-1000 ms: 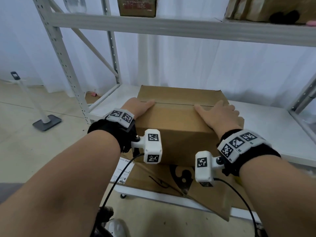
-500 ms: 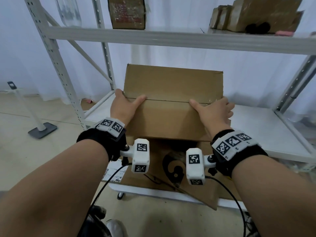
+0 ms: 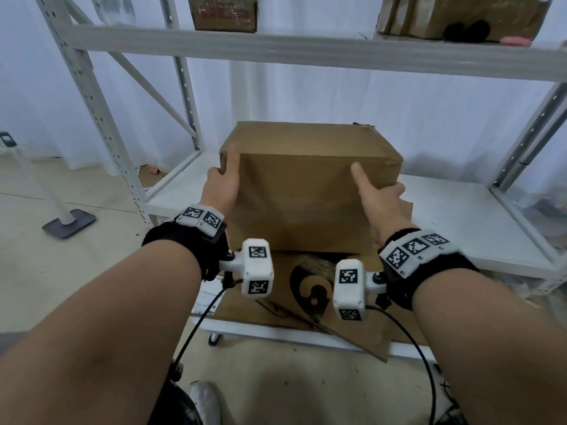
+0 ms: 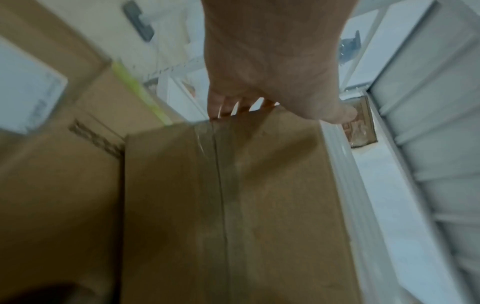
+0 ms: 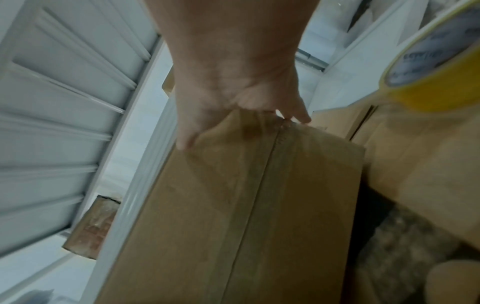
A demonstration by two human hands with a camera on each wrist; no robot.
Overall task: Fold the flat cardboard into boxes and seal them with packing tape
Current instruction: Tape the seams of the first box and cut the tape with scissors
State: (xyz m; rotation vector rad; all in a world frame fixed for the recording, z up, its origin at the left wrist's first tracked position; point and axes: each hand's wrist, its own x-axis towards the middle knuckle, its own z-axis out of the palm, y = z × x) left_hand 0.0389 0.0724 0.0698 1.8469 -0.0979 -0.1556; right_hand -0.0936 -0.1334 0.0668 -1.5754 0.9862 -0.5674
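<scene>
Both forearms entered from 6 o'clock in the head view, wrist bands and white marker cubes nearest the camera. Left hand (image 3: 222, 182) gripped the cardboard box (image 3: 306, 185) at its 9 o'clock side, thumb up on the near corner, fingers wrapped behind. Right hand (image 3: 379, 194) gripped the 3 o'clock side, thumb on the front face, fingers curled past the edge. The box sat between the hands, held above the flat cardboard (image 3: 294, 302) on the white shelf (image 3: 478, 222); contact underneath was hidden. The left wrist view, blurred, showed a taped seam (image 4: 221, 185) running down the box panel. In the right wrist view a yellow tape roll (image 5: 441, 67) sat at 2 o'clock, cut off by the frame edge. At 12 o'clock, the upper shelf (image 3: 306, 53) carried more boxes, their tops cropped.
</scene>
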